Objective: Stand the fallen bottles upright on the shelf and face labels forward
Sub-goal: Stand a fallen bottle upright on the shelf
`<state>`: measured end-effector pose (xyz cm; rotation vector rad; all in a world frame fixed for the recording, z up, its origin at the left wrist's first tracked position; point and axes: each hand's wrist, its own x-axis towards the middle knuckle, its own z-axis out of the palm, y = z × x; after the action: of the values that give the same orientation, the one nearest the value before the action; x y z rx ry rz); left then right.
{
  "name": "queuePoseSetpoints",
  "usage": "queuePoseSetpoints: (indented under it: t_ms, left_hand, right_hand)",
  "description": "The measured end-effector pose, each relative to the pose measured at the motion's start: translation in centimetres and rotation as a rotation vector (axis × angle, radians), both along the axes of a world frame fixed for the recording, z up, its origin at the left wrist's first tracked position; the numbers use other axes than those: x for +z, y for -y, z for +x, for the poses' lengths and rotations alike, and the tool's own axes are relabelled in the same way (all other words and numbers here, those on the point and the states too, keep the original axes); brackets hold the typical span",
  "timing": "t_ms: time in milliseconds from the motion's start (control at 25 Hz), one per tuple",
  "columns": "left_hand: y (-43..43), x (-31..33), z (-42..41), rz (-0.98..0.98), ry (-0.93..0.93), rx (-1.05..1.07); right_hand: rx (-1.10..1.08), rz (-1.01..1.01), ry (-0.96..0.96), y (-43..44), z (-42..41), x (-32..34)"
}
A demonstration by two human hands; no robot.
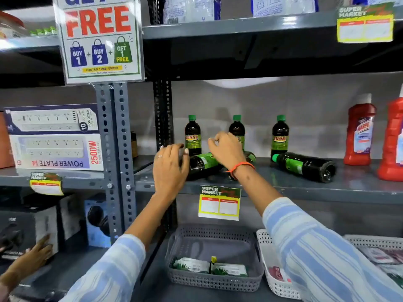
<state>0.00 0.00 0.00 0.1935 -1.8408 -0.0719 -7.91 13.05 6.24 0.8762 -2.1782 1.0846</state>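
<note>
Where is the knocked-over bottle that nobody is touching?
In the head view, the fallen bottle lies on its side on the right part of the middle shelf, in front of the rightmost upright bottle and left of the red bottles.

Long sleeves (pixel 322 253) striped in pale blue and white are worn on both arms, pushed back from the forearms. A ring is seen on the left hand (pixel 169 168) and an orange thread band (pixel 239 166) at the right wrist, mid-frame.
</note>
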Motion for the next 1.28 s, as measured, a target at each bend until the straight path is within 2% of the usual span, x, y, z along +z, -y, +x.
queuePoseSetpoints:
  t_ms: [80,160,280,400,480,720,880,1000,1120,1280]
  left_hand:
    - [1.9,-1.3,0.8,0.049,0.044,0.067]
    - [4.3,-3.3,1.4,0.041,0.134,0.134]
    - [6.6,-4.6,1.6,-0.012,0.315,0.205]
    - [7.1,-5.2,1.5,-0.034,0.289,0.213]
    - [7.0,-5.1,1.4,-0.035,0.248,0.196]
    - [6.8,-5.6,1.0,-0.011,0.197,0.209]
    - [7.0,-5.7,0.6,0.018,0.198,0.238]
    - [7.0,-5.7,0.5,0.019,0.201,0.248]
    - [6.8,-5.9,0.6,0.028,0.197,0.253]
    - [6.7,-6.2,0.4,0.049,0.172,0.254]
  right_hand:
    - [-0.046,0.215,0.160,2.3,-0.2,0.0]
    - [-0.050,0.324,0.343,4.0,-0.5,-0.3]
    - [0.022,0.111,0.701,6.0,-2.0,-1.1]
    - [0.071,-0.013,0.816,7.5,-2.7,-1.1]
    - [0.060,-0.031,0.740,8.0,-2.4,-1.2]
    - [0.077,-0.118,0.104,10.0,-1.3,-2.7]
    - [0.049,0.040,-0.257,11.1,-1.7,-3.8]
    - [0.054,0.052,-0.243,11.5,-2.2,-4.2]
    - [0.032,0.005,-0.091,11.5,-2.4,-4.4]
    - [0.065,0.054,0.156,11.1,-3.0,-4.8]
